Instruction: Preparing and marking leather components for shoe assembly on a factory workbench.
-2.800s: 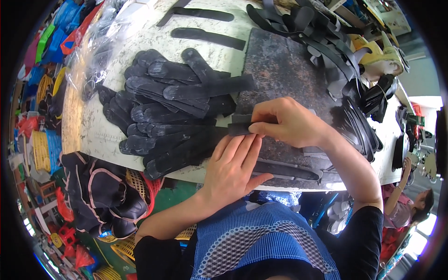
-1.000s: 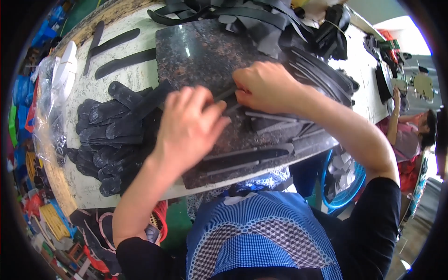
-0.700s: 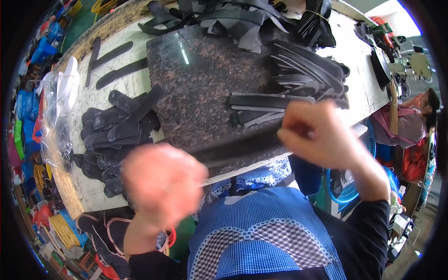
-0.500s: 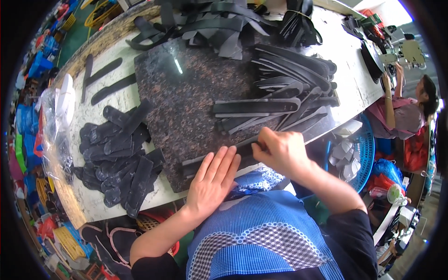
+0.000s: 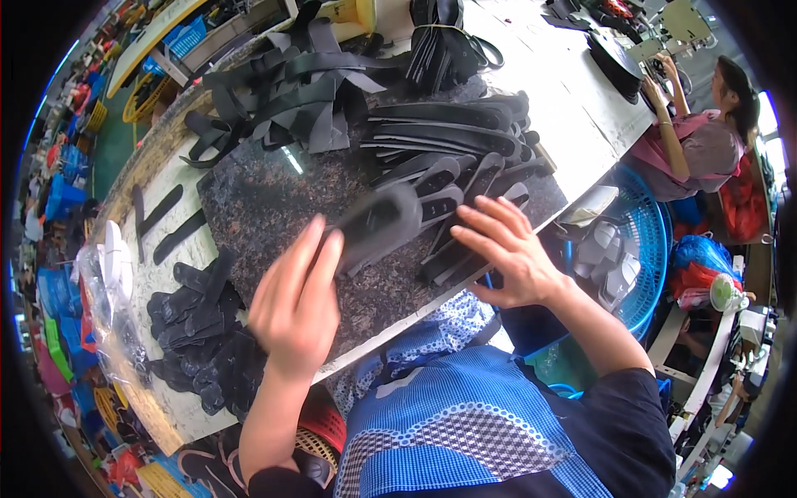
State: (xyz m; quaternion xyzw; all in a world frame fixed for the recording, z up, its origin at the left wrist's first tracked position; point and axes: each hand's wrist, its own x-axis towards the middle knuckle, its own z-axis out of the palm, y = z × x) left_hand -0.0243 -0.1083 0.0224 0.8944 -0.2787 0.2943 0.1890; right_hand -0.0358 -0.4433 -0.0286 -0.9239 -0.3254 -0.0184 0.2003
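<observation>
Dark speckled slab (image 5: 262,196), front edge partly bare; your right hand (image 5: 516,259) splayed, released; left hand (image 5: 295,305), hold on flat black strip (image 5: 383,219) unclear.

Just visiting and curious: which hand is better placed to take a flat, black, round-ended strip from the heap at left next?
Probably the left hand: it is beside that heap, while the right hand is across the dark, speckled, flat slab.

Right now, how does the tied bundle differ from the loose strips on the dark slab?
The bundle is tied by a band; the loose strips are unbound. The bundle's strips run up the picture; many loose strips lie across it. The bundle is farther from the right hand than the loose strips. Both are dark.
</observation>
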